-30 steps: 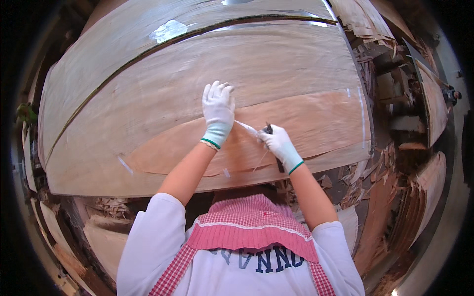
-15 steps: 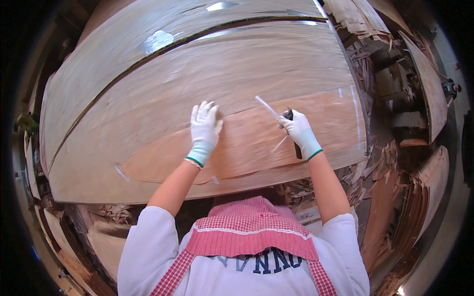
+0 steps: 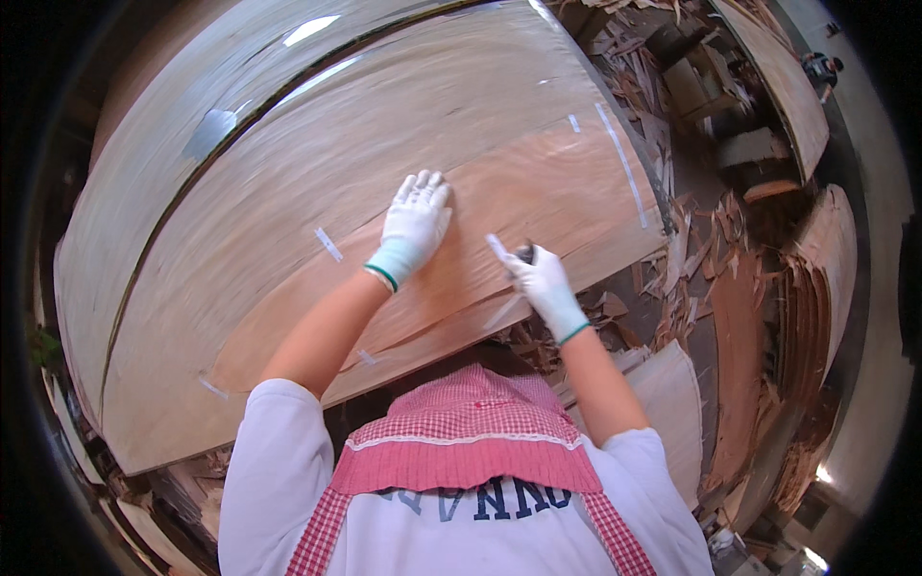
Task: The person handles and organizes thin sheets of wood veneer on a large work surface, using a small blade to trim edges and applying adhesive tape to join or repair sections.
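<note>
A long reddish veneer piece with a curved edge lies on a larger pale wood sheet. My left hand, in a white glove, rests flat on the seam between the two, fingers stretched out. Closer to the sheet's near edge, my gloved right hand grips a small dark hand tool, mostly hidden by the fingers. A short white tape strip sticks out at its fingertips. Below that hand is another pale strip. One more piece of tape crosses the seam left of my left hand.
More tape runs along the right end of the veneer. A dark gap curves across the far side of the sheet. Scrap wood strips litter the floor at right, beside stacked curved veneer sheets.
The view has turned, swinging the sheet. My left hand has slid right along the seam, and a tape strip now shows beside it. My right hand has come nearer the front edge.
</note>
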Demonstrator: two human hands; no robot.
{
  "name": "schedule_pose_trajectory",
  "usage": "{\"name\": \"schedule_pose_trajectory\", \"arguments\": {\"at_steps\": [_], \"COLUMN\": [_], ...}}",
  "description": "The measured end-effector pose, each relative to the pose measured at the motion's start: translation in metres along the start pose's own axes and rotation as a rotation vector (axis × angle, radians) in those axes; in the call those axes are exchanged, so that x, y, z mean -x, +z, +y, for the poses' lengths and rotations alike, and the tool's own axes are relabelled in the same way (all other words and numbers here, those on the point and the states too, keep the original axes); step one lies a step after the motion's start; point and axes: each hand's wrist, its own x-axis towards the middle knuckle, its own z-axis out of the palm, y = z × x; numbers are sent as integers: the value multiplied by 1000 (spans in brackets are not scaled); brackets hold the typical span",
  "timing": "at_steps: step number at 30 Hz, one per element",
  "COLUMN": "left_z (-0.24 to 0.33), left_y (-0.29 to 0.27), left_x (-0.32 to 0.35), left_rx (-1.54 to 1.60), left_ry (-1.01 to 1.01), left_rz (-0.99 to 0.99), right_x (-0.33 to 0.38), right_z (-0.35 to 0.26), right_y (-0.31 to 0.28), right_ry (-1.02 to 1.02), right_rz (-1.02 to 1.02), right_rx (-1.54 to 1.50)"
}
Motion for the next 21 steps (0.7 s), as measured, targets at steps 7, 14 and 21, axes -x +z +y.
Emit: {"name": "schedule_pose_trajectory", "arguments": {"at_steps": [7,14,21], "left_z": [134,156,194], "left_y": [34,27,61], "left_x": [39,22,-12], "left_rx": [170,227,178], "left_ry": [389,191,242], "left_rz": [-165,-140,13], "right_x": [11,-21,-42], "right_z": [85,63,54], "right_y": [-54,-136,-127], "right_ry": [4,-108,-148], "right_rz": [145,76,269], "right_rx": [-14,431,832]}}
